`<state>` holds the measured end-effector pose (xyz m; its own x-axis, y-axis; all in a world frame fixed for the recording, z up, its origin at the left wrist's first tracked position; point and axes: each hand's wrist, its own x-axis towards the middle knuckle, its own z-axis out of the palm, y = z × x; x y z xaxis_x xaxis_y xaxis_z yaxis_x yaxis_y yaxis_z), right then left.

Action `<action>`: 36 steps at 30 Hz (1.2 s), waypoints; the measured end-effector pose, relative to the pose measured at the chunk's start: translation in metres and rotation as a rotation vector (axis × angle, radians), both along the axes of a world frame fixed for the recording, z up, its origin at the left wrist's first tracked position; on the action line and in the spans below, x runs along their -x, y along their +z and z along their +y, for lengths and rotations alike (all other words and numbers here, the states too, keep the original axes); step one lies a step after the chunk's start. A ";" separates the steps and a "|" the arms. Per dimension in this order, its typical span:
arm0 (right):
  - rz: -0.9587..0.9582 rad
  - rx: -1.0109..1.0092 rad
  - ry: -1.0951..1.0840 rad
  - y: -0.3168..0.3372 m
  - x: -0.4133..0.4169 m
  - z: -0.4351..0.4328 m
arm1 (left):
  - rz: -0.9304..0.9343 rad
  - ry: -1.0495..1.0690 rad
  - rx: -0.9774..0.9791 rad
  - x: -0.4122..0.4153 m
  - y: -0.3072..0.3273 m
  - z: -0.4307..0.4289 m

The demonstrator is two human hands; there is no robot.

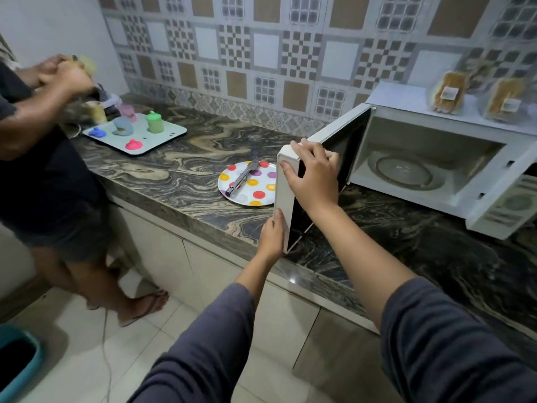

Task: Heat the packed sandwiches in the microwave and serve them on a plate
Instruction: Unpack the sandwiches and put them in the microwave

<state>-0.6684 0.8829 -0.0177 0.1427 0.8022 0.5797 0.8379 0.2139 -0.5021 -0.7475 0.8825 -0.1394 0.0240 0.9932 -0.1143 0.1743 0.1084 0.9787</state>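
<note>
A white microwave (491, 181) stands on the marbled counter (180, 175) with its door (286, 199) swung wide open. The glass turntable inside is bare. My right hand (315, 178) grips the door's upper outer edge. My left hand (273, 237) holds the same edge lower down. Two packed sandwiches (449, 93) (507, 101) in clear wrap stand on top of the microwave. A white plate with coloured dots (255, 193) lies on the counter left of the door, with metal tongs (242, 177) resting on it.
Another person (43, 158) stands at the left, hands busy near the wall. A pale tray (171, 133) with small coloured cups and lids sits at the counter's far left. A teal bin (20, 362) stands on the tiled floor at bottom left.
</note>
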 end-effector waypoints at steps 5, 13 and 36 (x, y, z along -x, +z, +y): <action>0.190 0.059 0.165 0.004 -0.014 -0.015 | 0.071 0.073 0.056 0.001 -0.001 -0.017; 0.237 0.211 0.237 0.002 -0.089 -0.058 | 0.178 0.205 0.043 -0.028 -0.005 -0.070; 0.262 0.127 -0.261 0.093 -0.399 -0.026 | 0.091 -0.314 -0.559 -0.327 0.190 0.085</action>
